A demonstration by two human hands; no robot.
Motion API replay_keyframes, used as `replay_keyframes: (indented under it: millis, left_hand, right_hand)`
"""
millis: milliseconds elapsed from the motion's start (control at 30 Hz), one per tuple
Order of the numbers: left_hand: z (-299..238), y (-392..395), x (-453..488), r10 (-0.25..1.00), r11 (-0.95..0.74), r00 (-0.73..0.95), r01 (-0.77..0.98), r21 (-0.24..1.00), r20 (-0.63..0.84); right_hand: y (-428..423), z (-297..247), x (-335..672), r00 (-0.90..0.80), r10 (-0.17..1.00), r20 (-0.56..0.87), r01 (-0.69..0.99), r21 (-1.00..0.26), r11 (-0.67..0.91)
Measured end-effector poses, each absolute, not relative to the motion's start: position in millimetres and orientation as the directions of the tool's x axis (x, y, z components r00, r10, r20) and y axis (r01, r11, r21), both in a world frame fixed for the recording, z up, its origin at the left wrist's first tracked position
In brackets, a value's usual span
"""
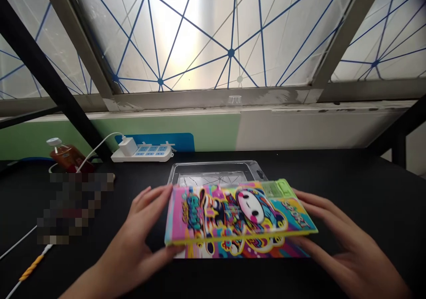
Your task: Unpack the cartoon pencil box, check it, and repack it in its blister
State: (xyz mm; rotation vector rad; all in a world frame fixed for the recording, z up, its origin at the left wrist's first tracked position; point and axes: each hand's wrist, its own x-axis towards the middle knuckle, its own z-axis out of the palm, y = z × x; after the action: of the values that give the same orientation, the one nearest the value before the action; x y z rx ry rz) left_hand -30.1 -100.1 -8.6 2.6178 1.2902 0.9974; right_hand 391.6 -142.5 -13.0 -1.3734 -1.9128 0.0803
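A flat, colourful pencil case with a cartoon character print, a yellow-green edge and a green clear part at its upper right is held tilted above the black desk. My left hand is closed on its left end, thumb under the near corner and fingers at the far edge. At the opposite end my right hand grips it, fingers along the right side and thumb below. Beneath the case shows a printed surface with a similar design, mostly hidden. Just behind lies a clear plastic tray, its front part covered by the case.
On the black desk, a white power strip with a plugged-in charger stands by the wall. A bottle with a white cap is at the left, near a blurred-out item and a white cable. A window is behind.
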Motion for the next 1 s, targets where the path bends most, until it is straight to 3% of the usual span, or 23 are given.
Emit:
replay_keyframes:
  millis: [100,233,433,633,767,867,1000]
  left_hand:
    - [11,-62,-26,0.801,-0.585,0.373,0.655,0.478,0.469]
    - [-1,-19,-20,0.877,-0.475,0.324,0.689,0.547,0.354]
    - [-43,-14,-26,0.913,-0.406,0.347,0.724,0.557,0.214]
    - [-40,-16,-30,0.919,-0.39,0.351,0.75,0.534,0.178]
    - [-33,-17,-28,0.904,-0.424,0.386,0.761,0.49,0.183]
    - [-28,-19,-24,0.889,-0.456,0.423,0.779,0.431,0.175]
    - [-19,-18,-21,0.891,-0.45,0.437,0.81,0.377,0.124]
  right_hand:
    - [-103,7,380,-0.146,0.814,0.562,0.757,-0.467,0.458]
    - [-49,-5,366,-0.143,0.843,0.518,0.736,-0.514,0.441]
    - [-39,-39,368,-0.232,0.878,0.419,0.778,-0.461,0.426]
    - [-45,-44,367,-0.374,0.82,0.433,0.89,-0.083,0.449]
    - [-50,-38,362,-0.416,0.733,0.538,0.888,0.064,0.456]
    - [-63,-25,357,-0.525,0.595,0.609,0.791,0.091,0.605]
    - [-84,-10,343,-0.693,0.507,0.512,0.587,-0.007,0.809]
